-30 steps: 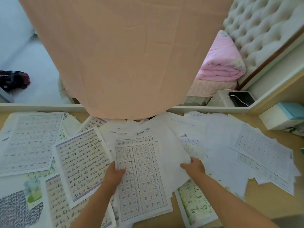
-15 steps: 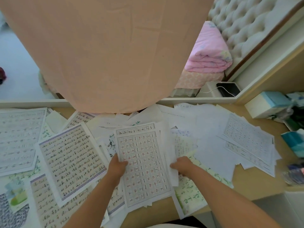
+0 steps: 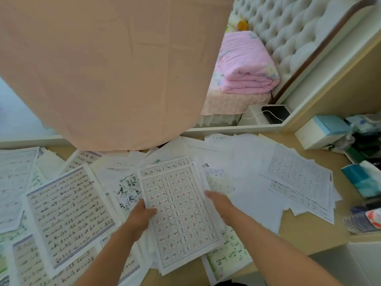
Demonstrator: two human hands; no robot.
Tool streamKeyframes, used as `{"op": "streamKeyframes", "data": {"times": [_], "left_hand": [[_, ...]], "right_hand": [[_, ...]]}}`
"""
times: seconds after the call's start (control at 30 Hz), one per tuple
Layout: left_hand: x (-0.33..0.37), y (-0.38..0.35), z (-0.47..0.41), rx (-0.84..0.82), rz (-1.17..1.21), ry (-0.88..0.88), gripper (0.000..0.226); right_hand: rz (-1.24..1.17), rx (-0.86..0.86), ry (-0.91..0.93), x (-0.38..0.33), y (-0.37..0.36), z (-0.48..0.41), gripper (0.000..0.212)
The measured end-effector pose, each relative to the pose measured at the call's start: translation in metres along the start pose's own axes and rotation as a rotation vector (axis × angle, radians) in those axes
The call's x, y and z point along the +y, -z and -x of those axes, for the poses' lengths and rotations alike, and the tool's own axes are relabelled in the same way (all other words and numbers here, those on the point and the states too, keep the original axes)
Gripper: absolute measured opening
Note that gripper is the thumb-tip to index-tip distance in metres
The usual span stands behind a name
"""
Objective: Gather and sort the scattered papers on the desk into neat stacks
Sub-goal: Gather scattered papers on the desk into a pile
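Fingers (image 3: 144, 205) around character grid sheet (image 3: 179, 213)

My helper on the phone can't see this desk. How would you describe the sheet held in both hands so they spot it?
Find the big peach cloth hanging at the back of the desk; just below it, mid-desk, is the grid sheet, held between the left hand and the right hand. Unlike the neighbouring pages of dense black handwriting, its boxed cells hold red and black characters.
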State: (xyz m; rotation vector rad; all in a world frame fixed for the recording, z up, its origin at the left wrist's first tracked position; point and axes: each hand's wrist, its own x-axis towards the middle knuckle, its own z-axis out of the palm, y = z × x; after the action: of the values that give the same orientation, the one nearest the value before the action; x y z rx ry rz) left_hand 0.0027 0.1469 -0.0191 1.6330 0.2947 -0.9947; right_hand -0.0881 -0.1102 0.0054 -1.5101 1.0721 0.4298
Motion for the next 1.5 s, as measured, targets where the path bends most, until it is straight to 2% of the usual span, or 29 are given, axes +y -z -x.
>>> {"op": "streamKeyframes", "data": {"times": [0.1,0.2,0.27,0.33,0.4,0.43,0.47,0.53,0.57,0.67,0.77,0.83,0.9,0.93,1.0,1.07,1.17,1.27,1.33,1.43,1.5], "left_hand": [[0.008,-0.028,0.005,0.012,-0.059,-0.034,0.031],[0.016,-0.061,0.003,0.059,-0.131,-0.090,0.030],[0.023,-0.084,0.001,0.165,-0.170,-0.159,0.035],[0.029,-0.105,-0.007,0.274,-0.248,-0.230,0.063],[0.041,-0.132,-0.010,0.228,-0.180,-0.194,0.087],[0.048,-0.148,-0.010,0.149,-0.105,-0.126,0.086],[0.054,-0.163,-0.012,0.057,-0.047,-0.054,0.077],[0.063,-0.195,-0.013,-0.059,-0.082,-0.008,0.042],[0.065,-0.211,-0.016,-0.045,-0.136,-0.030,0.029],[0.068,-0.254,-0.029,0.164,-0.212,-0.078,0.023],[0.072,-0.281,-0.040,0.429,-0.420,-0.115,0.025],[0.072,-0.294,-0.046,0.532,-0.636,-0.157,0.051],[0.076,-0.310,-0.050,0.620,-0.877,-0.291,0.077],[0.080,-0.321,-0.054,0.602,-0.955,-0.384,0.080],[0.091,-0.348,-0.065,0.432,-1.015,-0.491,0.073],[0.101,-0.382,-0.077,0.229,-0.998,-0.475,0.068],[0.117,-0.433,-0.097,0.063,-0.975,-0.359,0.073],[0.128,-0.468,-0.123,0.076,-0.900,-0.252,0.080],[0.136,-0.481,-0.136,0.112,-0.721,-0.181,0.078],[0.142,-0.489,-0.138,0.051,-0.412,-0.101,0.055],[0.142,-0.486,-0.137,0.034,-0.408,-0.134,0.042]], "right_hand": [[0.177,-0.159,0.070,0.007,0.013,0.001,0.035],[0.172,-0.132,0.134,0.012,0.035,-0.008,0.029],[0.121,-0.132,0.163,0.011,0.062,-0.011,0.023],[0.050,-0.171,0.166,0.013,0.097,-0.016,0.022],[-0.023,-0.186,0.143,0.018,0.133,-0.025,0.025],[-0.050,-0.180,0.125,0.021,0.150,-0.030,0.026],[-0.051,-0.164,0.110,0.024,0.165,-0.035,0.026],[0.048,-0.126,0.109,0.033,0.189,-0.045,0.026],[0.117,-0.114,0.130,0.037,0.199,-0.050,0.028],[0.307,0.030,0.211,0.039,0.234,-0.061,0.041],[0.506,0.204,0.272,0.037,0.280,-0.078,0.047],[0.673,0.264,0.294,0.037,0.311,-0.090,0.049],[0.794,0.320,0.295,0.038,0.337,-0.100,0.052],[0.841,0.340,0.285,0.039,0.348,-0.105,0.054],[0.893,0.348,0.256,0.043,0.364,-0.112,0.061],[0.899,0.325,0.228,0.048,0.375,-0.117,0.068],[0.891,0.243,0.219,0.059,0.382,-0.122,0.071],[0.826,0.198,0.297,0.069,0.381,-0.126,0.063],[0.844,0.181,0.349,0.075,0.379,-0.127,0.059],[0.868,0.177,0.409,0.083,0.376,-0.126,0.055],[0.861,0.166,0.450,0.086,0.377,-0.124,0.053]]}}
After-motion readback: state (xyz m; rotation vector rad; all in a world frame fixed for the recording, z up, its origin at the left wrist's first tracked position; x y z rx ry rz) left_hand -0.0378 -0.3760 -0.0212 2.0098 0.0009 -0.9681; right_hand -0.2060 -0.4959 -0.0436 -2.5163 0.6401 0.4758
